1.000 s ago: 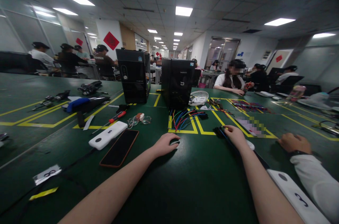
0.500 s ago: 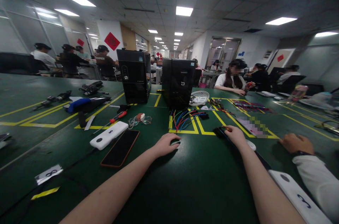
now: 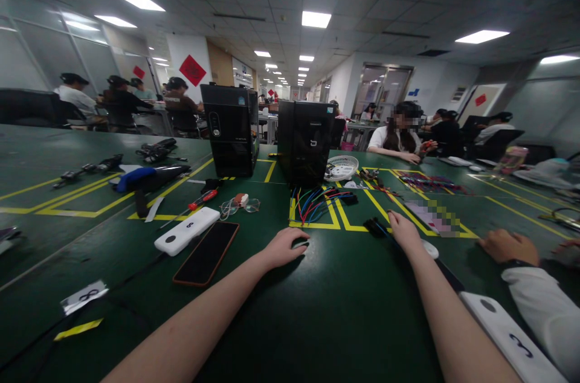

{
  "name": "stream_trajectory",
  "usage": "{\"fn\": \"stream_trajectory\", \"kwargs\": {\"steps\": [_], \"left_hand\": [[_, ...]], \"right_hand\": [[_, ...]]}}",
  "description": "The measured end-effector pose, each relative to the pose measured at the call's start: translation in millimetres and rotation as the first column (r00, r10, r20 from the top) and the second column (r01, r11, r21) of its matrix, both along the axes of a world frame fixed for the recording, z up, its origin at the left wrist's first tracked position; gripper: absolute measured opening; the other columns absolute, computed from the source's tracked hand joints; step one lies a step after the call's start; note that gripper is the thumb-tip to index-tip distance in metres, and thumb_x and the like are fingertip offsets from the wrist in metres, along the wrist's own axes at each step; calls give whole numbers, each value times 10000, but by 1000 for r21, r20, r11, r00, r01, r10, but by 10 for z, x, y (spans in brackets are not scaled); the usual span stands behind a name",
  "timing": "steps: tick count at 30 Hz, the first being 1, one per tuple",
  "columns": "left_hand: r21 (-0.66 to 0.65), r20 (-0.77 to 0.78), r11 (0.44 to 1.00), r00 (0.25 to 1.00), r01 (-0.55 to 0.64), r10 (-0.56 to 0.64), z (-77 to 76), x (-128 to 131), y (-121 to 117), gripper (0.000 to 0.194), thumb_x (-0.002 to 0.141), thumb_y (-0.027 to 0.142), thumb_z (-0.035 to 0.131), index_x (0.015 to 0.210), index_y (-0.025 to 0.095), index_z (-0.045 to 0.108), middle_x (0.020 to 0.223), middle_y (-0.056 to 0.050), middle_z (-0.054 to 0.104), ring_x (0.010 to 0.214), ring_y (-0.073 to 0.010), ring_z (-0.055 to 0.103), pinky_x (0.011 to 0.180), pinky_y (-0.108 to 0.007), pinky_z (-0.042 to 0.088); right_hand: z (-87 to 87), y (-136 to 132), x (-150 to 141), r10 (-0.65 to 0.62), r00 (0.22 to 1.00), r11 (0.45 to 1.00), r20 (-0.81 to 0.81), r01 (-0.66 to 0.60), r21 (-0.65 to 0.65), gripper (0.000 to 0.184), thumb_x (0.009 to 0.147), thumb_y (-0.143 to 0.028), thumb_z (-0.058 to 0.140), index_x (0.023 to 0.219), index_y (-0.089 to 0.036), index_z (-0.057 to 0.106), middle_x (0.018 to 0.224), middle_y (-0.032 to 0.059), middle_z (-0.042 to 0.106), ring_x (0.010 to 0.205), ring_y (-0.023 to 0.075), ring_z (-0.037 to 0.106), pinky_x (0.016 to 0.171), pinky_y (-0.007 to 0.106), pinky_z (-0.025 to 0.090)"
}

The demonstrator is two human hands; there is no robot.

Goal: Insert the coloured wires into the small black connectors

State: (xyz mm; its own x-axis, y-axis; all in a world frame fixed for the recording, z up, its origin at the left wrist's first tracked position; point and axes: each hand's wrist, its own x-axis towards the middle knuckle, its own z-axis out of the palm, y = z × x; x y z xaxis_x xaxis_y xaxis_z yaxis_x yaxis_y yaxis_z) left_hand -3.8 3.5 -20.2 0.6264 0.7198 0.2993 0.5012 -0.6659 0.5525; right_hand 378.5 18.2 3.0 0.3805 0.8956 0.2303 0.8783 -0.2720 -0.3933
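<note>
My left hand (image 3: 286, 246) rests on the green table (image 3: 317, 310), its fingers curved and a gap left between thumb and forefinger. A pale patch shows in that gap; I cannot tell it from glare. Further right, my right hand (image 3: 405, 231) has its fingers closed around a cable (image 3: 385, 228) with a blue wire. At the cable's end, a black connector (image 3: 372, 226) sticks out to the left of the fingers. The fingertips partly hide the grip. Ahead, between the hands, a fan of red, blue and black wires (image 3: 312, 205) lies on yellow tape lines.
Two black computer cases (image 3: 231, 129) stand ahead, a white basket (image 3: 342, 168) beside the right one. To the left lie a phone (image 3: 206, 255), a white power bank (image 3: 186, 231), glasses (image 3: 240, 206) and a screwdriver (image 3: 190, 209). A co-worker's hand (image 3: 510, 247) is close at right.
My right hand's fingers have shifted slightly right, away from the connector, showing more of the blue wire. The left hand stays put. Another hand appears at the right edge.
</note>
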Motion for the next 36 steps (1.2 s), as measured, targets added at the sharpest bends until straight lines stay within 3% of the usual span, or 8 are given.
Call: {"fn": "stream_trajectory", "kwargs": {"steps": [7, 16, 28, 36], "left_hand": [[10, 2, 1000, 1000, -1, 1, 32, 4, -22, 266, 809, 244, 573, 1070, 198, 599, 1089, -50, 627, 1040, -204, 548, 948, -341, 390], [16, -3, 1000, 1000, 0, 0, 9, -9, 2, 262, 808, 253, 576, 1066, 211, 600, 1087, -46, 626, 1041, -204, 547, 947, -336, 395], [19, -12, 1000, 1000, 11, -11, 27, -9, -5, 254, 813, 257, 569, 1058, 202, 605, 1081, -52, 626, 1033, -206, 546, 938, -333, 395], [23, -6, 1000, 1000, 14, -13, 42, -2, -19, 246, 812, 245, 567, 1050, 196, 606, 1073, -50, 628, 1028, -204, 548, 938, -331, 393]], "right_hand": [[-17, 35, -18, 99, 993, 994, 60, -102, 50, 362, 876, -248, 367, 1091, -141, 639, 1112, 106, 630, 1029, 213, 565, 839, 281, 418], [65, 20, -188, 77, 952, 997, 295, -81, 3, 273, 845, -261, 446, 912, -180, 698, 976, 78, 607, 830, 173, 580, 611, 248, 382], [101, 3, -300, 114, 931, 993, 347, -95, -73, 297, 860, -249, 417, 895, -179, 704, 940, 84, 595, 782, 154, 576, 599, 233, 371], [71, 74, -273, 226, 929, 958, 293, -156, -242, 392, 785, -82, 428, 1082, -186, 661, 1034, 126, 600, 815, 174, 609, 702, 241, 405]]}}
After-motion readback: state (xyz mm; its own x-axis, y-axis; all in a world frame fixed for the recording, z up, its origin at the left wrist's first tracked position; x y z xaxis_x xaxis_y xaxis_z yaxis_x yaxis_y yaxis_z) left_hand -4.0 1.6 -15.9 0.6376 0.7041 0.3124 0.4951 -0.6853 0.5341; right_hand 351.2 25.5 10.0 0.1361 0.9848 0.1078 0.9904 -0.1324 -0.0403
